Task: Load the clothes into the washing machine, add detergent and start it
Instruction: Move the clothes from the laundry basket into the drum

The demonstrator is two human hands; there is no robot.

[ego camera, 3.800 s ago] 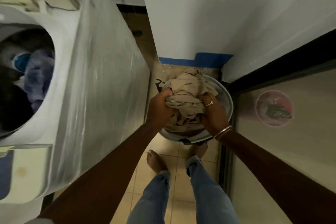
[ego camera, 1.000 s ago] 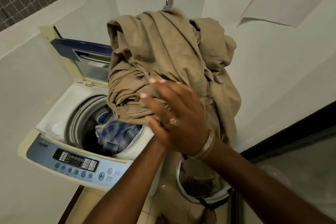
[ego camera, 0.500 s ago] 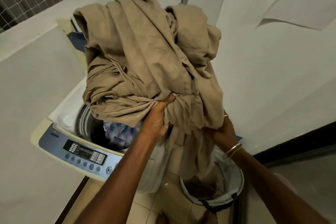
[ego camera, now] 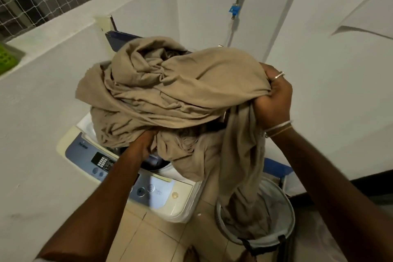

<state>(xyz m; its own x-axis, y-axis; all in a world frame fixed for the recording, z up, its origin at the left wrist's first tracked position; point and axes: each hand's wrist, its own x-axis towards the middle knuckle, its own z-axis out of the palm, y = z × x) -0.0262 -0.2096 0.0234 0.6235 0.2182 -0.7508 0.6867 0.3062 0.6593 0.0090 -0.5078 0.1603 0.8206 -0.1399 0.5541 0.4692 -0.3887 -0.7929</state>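
A big bundle of beige cloth (ego camera: 170,91) hangs over the open top of the white top-loading washing machine (ego camera: 170,198), hiding most of its drum. My left hand (ego camera: 142,144) grips the cloth from below, just above the drum opening. Higher up, my right hand (ego camera: 272,100) clutches the bundle's right end, over the machine's right edge. A long tail of the cloth trails down into the round laundry basket (ego camera: 291,219) on the floor to the machine's right. The blue control panel (ego camera: 102,161) faces me. No detergent is visible.
White walls close in on the left and right. A tap with a blue fitting (ego camera: 235,9) and its hose sit on the back wall. A green plastic item (ego camera: 6,57) rests on the left ledge under a netted window. Beige floor tiles (ego camera: 148,240) lie below.
The cloth bundle has moved lower and leftward onto the machine's opening, covering the drum. My right hand rose to the bundle's right end; my left pushed under it.
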